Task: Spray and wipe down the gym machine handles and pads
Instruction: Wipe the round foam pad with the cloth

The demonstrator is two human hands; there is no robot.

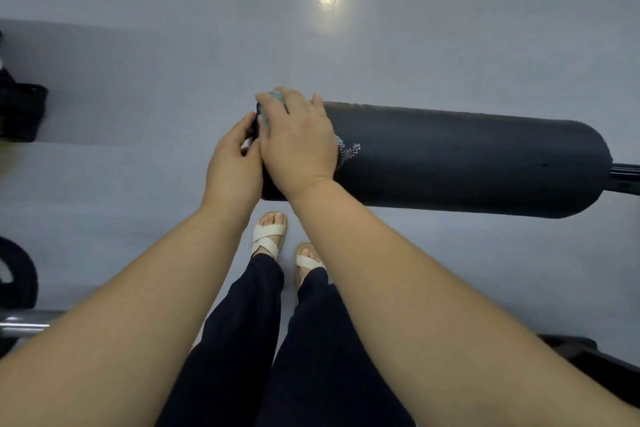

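The grey floor [138, 62] fills most of the view. The roller pad [467, 163], a dark padded cylinder, is seen lying crosswise above it and is carried at its right end by a metal bar [625, 170].

The step in hand is judged to be wiping the pad's left end. The right hand [298, 142] is laid flat on top of that end, fingers nearly straight and spread, and the cloth [349, 150] is pressed beneath the palm. Only a teal edge by the fingertips and a patterned corner by the wrist are shown. The left hand [235, 166] is set against the end face, its fingers and thumb curled round the rim, so the pad is probably being steadied against rolling.

To do it well, that steadying grip should be kept, the cloth kept spread under the whole palm, and strokes overlapped along the pad toward the bar. The underside and end face should be covered too. Most of the pad is likely left to do, though wetness cannot be judged.

Sandals [266, 236] are seen below the pad.

Containers: none are visible. No spray bottle is in view, so its fill cannot be told.
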